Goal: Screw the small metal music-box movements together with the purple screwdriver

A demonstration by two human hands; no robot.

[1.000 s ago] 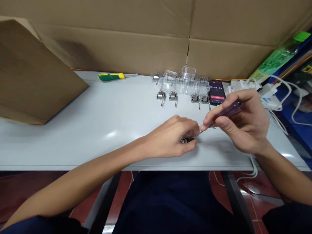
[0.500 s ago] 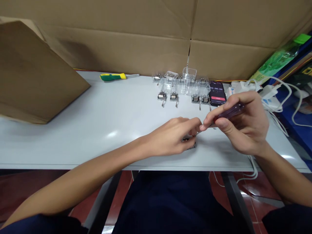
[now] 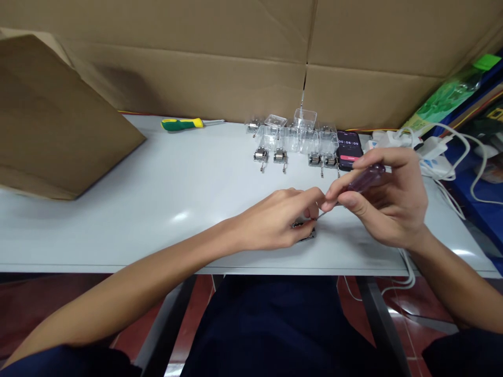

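Note:
My left hand (image 3: 281, 220) is closed over a small metal mechanism (image 3: 304, 230) that rests on the white table (image 3: 165, 199); most of the part is hidden under my fingers. My right hand (image 3: 383, 196) grips a small screwdriver with a purple translucent handle (image 3: 365, 179). Its thin metal shaft slants down to the left and its tip meets the mechanism by my left fingertips.
At the table's back stand several clear plastic boxes (image 3: 298, 133) with small metal mechanisms (image 3: 271, 155) in front. A phone (image 3: 349, 149) showing a timer lies to their right, beside white chargers and cables (image 3: 436, 157). A yellow-green screwdriver (image 3: 184, 123) lies back left. Cardboard (image 3: 51, 120) leans at left.
My right hand has turned the purple screwdriver, tilting its handle a little more upright. My left hand stays on the mechanism.

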